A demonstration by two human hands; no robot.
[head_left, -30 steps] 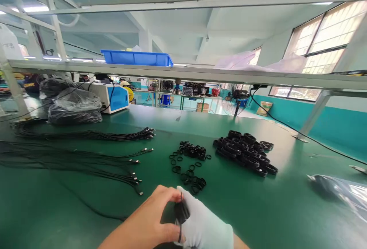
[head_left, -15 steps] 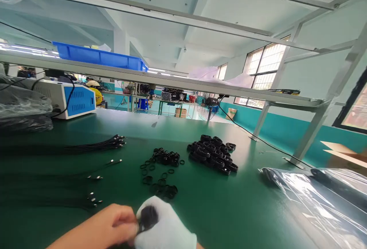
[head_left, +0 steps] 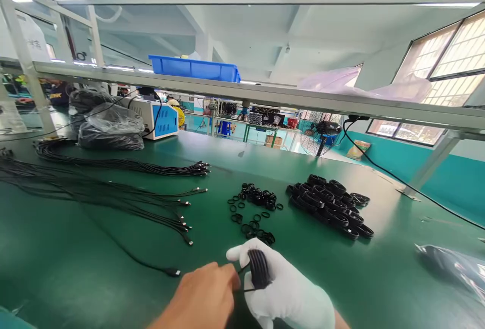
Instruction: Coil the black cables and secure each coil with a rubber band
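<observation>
Listing from the near edge outward: one coiled cable (head_left: 259, 269), black, windings stacked tight, held in the gloved right hand (head_left: 286, 288) over the tabletop (head_left: 379, 278). Position: just right of the bare left hand (head_left: 207, 291), set against the left side of the right hand, which is the nearer of the two. Long axis: the visible face of the windings runs near to far, near end leaning slightly right.

Right hand: white glove, forearm entering from the near right, digits wrapped about the coil and bracketing its far and near ends; one gloved fingertip points left past the far end. Left hand: forearm from the near left, back turned up, fingers curled and, it appears, pinching thin strands that leave the coil on its left; fingertips blurred and partly hidden.

Left of the left hand, apart from it: one loose cable end (head_left: 172, 272), connector pointing right. Well to the right: a clear plastic bag (head_left: 454, 271), dark contents. Beyond the hands: small black rings (head_left: 261, 197), some loose, most heaped at the far side. Right of these: a pile of wound bundles (head_left: 329, 203). Left: straight black cables (head_left: 166, 169), connectors toward the right. Far left: a plastic-wrapped bundle (head_left: 113, 132) beside a blue-and-white machine (head_left: 164, 122). Above: a shelf (head_left: 265, 93) carrying a blue tray (head_left: 195, 69). Farthest: a fan (head_left: 326, 128).
</observation>
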